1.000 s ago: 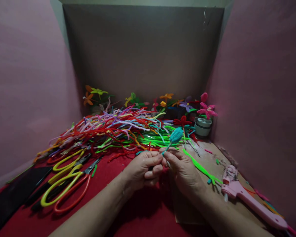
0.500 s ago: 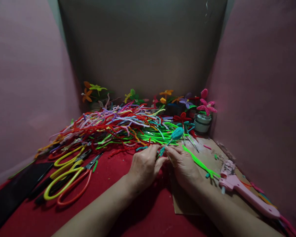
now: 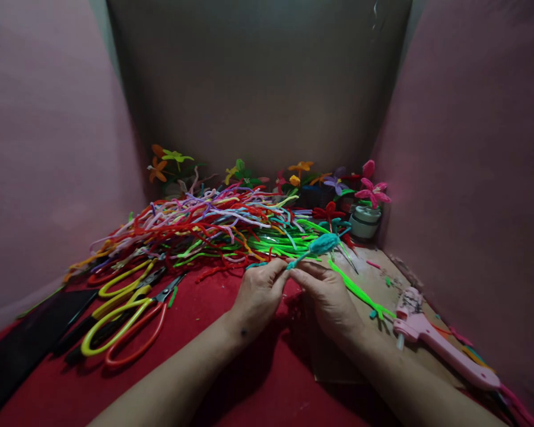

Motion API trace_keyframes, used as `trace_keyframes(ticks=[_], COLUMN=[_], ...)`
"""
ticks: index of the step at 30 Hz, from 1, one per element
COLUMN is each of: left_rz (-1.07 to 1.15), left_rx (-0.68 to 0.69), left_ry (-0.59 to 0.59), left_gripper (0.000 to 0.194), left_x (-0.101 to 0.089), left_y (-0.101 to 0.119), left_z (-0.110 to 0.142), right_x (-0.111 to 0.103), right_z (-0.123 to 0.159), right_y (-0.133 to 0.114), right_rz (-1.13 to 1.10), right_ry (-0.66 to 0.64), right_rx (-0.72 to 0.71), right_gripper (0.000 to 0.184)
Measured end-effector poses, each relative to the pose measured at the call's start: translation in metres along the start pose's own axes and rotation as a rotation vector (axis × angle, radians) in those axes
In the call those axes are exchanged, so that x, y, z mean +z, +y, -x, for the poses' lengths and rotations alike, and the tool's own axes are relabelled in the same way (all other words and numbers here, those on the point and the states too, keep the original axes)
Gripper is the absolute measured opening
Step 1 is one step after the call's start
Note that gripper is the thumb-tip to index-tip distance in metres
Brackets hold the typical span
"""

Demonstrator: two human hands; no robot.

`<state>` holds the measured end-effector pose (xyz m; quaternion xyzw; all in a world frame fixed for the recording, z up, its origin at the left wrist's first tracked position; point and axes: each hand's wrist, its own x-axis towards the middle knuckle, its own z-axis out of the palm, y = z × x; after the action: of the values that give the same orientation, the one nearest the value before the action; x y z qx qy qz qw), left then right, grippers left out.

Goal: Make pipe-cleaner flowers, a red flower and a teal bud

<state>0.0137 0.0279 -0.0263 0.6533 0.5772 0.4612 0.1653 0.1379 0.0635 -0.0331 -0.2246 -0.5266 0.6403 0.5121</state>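
Note:
A teal pipe-cleaner flower bud (image 3: 324, 243) points up and to the right, its twisted stem running down to my fingertips. My left hand (image 3: 258, 290) pinches the stem's lower end between thumb and forefinger. From the other side, my right hand (image 3: 331, 293) is closed on the same stem, thumb close to the left one. A short teal end shows just left of my left knuckles. Behind my fingers lies a bundle of bright green pipe cleaners (image 3: 289, 244). The part of the stem inside the fingers is hidden.
A tangled heap of coloured pipe cleaners (image 3: 196, 222) covers the back left. Red-and-yellow scissors (image 3: 136, 326) and pliers (image 3: 129, 296) lie left. At right, a pink glue gun (image 3: 445, 347) rests on cardboard (image 3: 338, 367). Pipe-cleaner flowers, including a pink one (image 3: 374, 191), line the back.
The bud has tilted down to the right, and more of its stem shows. My right hand's fingers have shifted their hold, while both hands stay close together.

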Motion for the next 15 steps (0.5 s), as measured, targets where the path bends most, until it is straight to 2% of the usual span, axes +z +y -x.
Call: trace_keyframes(ticks=[7, 11, 15], left_rz=[0.343, 0.601, 0.84], left_rx=[-0.179, -0.379, -0.478], left_ry=[-0.089, -0.222, -0.361], left_gripper=[0.023, 0.022, 0.025], left_x=[-0.0006, -0.0039, -0.009], left_y=[0.0021, 0.0049, 0.0039], left_z=[-0.0045, -0.0074, -0.0089], right_x=[-0.0032, -0.0053, -0.0043], right_z=[0.0003, -0.0012, -0.0028], right_y=[0.0033, 0.0057, 0.0065], right_rz=[-0.054, -0.067, -0.112], right_ry=[-0.045, -0.025, -0.022], right_rx=[0.079, 0.046, 0.05], right_gripper=[0.013, 0.011, 0.008])
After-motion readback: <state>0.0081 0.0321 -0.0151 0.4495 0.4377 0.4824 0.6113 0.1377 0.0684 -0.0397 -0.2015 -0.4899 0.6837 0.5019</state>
